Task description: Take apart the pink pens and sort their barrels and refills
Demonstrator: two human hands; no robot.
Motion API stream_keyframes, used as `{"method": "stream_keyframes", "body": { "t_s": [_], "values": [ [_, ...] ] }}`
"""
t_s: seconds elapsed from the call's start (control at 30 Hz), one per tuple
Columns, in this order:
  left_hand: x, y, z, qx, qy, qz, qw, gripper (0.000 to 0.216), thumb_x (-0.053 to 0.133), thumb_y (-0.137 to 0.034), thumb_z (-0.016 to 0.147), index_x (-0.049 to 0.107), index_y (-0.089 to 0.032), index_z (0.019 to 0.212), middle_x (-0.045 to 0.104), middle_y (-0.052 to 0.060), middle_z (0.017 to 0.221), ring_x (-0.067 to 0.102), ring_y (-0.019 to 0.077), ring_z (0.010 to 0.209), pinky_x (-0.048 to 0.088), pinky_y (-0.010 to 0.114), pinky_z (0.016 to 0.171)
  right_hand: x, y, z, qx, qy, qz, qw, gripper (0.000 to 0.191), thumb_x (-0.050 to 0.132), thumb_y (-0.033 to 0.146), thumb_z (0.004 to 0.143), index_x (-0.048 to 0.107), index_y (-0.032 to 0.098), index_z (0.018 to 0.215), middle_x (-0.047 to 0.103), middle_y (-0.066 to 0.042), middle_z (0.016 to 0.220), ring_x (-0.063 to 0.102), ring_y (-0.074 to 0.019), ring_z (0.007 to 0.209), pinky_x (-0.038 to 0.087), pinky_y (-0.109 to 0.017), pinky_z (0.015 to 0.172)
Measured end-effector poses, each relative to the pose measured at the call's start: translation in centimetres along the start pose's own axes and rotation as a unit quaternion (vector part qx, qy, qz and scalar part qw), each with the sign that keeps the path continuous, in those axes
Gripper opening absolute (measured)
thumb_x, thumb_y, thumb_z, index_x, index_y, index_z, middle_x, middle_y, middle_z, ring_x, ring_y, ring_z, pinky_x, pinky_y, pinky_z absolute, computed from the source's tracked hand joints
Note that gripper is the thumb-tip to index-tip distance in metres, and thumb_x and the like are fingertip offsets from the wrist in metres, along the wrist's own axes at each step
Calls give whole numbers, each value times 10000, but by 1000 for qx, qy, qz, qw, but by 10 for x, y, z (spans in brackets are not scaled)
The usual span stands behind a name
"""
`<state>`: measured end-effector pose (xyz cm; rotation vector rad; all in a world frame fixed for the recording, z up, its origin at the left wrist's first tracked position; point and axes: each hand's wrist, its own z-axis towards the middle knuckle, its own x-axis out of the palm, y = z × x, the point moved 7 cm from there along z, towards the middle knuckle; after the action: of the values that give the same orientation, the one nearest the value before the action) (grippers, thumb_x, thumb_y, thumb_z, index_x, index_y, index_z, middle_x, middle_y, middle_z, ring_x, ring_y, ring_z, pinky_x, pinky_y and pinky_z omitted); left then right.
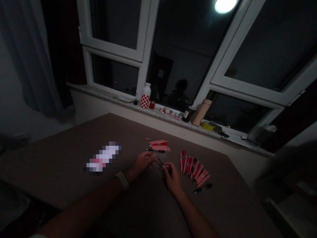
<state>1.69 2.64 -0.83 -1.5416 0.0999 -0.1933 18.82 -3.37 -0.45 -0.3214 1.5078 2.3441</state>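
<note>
A slim black pen (159,161) spans the gap between my two hands above the table. My right hand (172,177) is closed round one end of it, thumb and fingers pinched together. At the other end, the fingertips of my left hand (144,162) are pinched on the pen's tip; a watch is on that wrist. Just beyond my left hand lies a small group of pink and red pens (159,144), with a black pen (158,150) on the near side. Right of my right hand, several pink, red and black pens (194,168) lie fanned out, with another black pen (203,188) nearest me.
A blurred-out pale object (104,157) lies on the brown table (138,205) at left. Along the windowsill stand a white-and-red checked bottle (145,96), a small red jar (152,105), a dark jar (188,114), a beige flask (201,112) and a yellow tape roll (207,125).
</note>
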Motion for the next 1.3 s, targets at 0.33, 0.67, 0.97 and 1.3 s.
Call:
{"method": "stream_keyframes", "body": {
  "t_s": [0.33, 0.67, 0.97, 1.3],
  "values": [
    [7, 2, 2, 14, 41, 35, 998, 440, 715, -522, 732, 583, -156, 937, 751, 93, 870, 656, 146, 610, 457, 218, 506, -2, 3, -2, -22, -1, -10, 1000, 194, 536, 368, 933, 611, 193, 970, 707, -43, 856, 663, -189, 828, 482, -278, 752],
    [13, -7, -2, 39, 68, 55, 995, 426, 678, -536, 759, 670, -140, 915, 748, 103, 887, 626, 138, 587, 437, 218, 487, -4, 0, -3, -12, -4, -7, 1000, 223, 553, 399, 923, 620, 190, 961, 712, -48, 852, 662, -190, 815, 480, -277, 753],
    [13, -1, 0, 72, 73, 58, 993, 446, 610, -575, 812, 648, -134, 866, 735, 88, 847, 574, 115, 537, 417, 214, 455, -6, -4, -6, 23, -2, 20, 1000, 338, 574, 516, 893, 621, 185, 952, 698, -47, 790, 614, -161, 637, 461, -246, 578],
    [13, 6, -2, 79, 59, 25, 995, 444, 584, -573, 830, 656, -135, 853, 728, 73, 808, 525, 99, 510, 380, 218, 469, -8, -13, -14, 62, 12, 39, 997, 341, 619, 501, 881, 599, 174, 977, 658, -37, 781, 563, -143, 613, 427, -238, 550]
  ]
}}
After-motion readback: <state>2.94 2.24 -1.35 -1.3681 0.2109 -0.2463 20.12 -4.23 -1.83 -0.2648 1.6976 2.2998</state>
